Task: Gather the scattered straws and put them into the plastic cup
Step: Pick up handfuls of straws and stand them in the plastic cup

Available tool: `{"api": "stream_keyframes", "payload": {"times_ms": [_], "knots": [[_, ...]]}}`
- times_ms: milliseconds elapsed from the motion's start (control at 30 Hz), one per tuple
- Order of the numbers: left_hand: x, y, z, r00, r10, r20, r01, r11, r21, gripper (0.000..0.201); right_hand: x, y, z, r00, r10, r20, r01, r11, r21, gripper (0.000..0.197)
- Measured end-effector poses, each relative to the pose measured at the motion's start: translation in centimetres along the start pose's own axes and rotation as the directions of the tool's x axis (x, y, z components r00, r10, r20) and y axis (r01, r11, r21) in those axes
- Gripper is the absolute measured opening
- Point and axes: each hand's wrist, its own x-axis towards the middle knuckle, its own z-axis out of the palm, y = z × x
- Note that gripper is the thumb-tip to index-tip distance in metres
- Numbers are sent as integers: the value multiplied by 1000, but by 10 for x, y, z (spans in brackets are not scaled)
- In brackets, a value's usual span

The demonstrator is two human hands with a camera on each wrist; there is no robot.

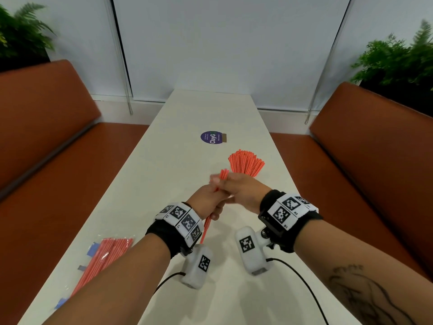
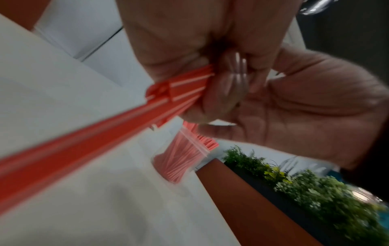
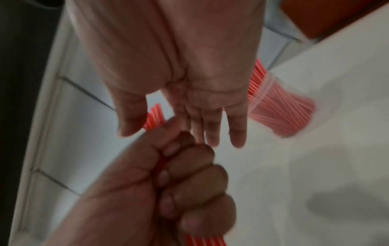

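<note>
My left hand [image 1: 206, 198] grips a small bundle of red-and-white striped straws [image 1: 223, 176], upright and tilted over the white table [image 1: 187, 113]. In the right wrist view, the left hand [image 3: 181, 183] is a fist round them. My right hand [image 1: 243, 191] lies against the top of that fist; its fingers [image 3: 236, 133] are straight and hold nothing. Just beyond the hands stands a clear plastic cup [image 1: 246, 164] packed with many red straws. The cup [image 2: 181, 159] also shows in the left wrist view, past the blurred held straws [image 2: 84, 138].
A clear packet of red straws [image 1: 105, 256] lies at the table's near left edge, partly under my left forearm. A round purple sticker [image 1: 212, 137] sits further up the table. Brown benches [image 1: 46, 160] flank both sides. Camera cables [image 1: 302, 280] trail over the near table.
</note>
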Motion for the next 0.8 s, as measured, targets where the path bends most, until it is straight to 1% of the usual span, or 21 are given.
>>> {"api": "stream_keyframes", "payload": {"times_ms": [33, 67, 167, 233, 267, 333, 367, 500, 600, 667, 733, 800], "knots": [[0, 3, 2, 1000, 20, 19, -20, 1000, 15, 25, -1, 3, 2, 1000, -7, 25, 6, 999, 46, 26], [1, 5, 4, 999, 33, 30, -33, 999, 12, 25, -2, 3, 4, 999, -26, 26, 24, 996, 83, 27], [3, 6, 4, 999, 34, 29, -33, 998, -59, 29, -5, -4, 8, 995, -99, -22, 100, 991, 94, 32], [4, 4, 3, 999, 12, 38, -8, 994, -107, 31, -5, -8, 8, 989, -125, -83, 136, 982, 132, 38], [5, 3, 3, 999, -6, 53, 13, 990, -138, 31, -4, -10, 7, 984, -116, -132, 140, 972, 187, 38], [5, -1, -1, 994, -45, 95, 65, 973, -223, 22, -2, -13, 8, 973, -98, -207, 159, 941, 300, 34], [5, -3, -2, 991, -58, 121, 89, 959, -271, 16, -2, -15, 9, 967, -99, -236, 176, 928, 330, 33], [2, -6, -4, 978, -72, 196, 152, 888, -433, 6, 2, -22, 15, 933, -116, -339, 252, 886, 389, 30], [2, 0, -4, 974, -100, 203, 190, 850, -492, 25, 5, -27, 17, 902, -126, -413, 303, 866, 398, 31], [2, 2, -6, 973, -133, 187, 209, 851, -482, 29, 6, -31, 16, 878, -125, -462, 335, 851, 406, 31], [3, -1, -9, 959, -227, 172, 281, 842, -460, 40, 7, -36, 12, 846, -151, -512, 385, 836, 390, 31], [3, -9, -13, 921, -340, 191, 390, 791, -471, 55, 7, -41, 9, 816, -203, -541, 439, 826, 352, 32]]}}
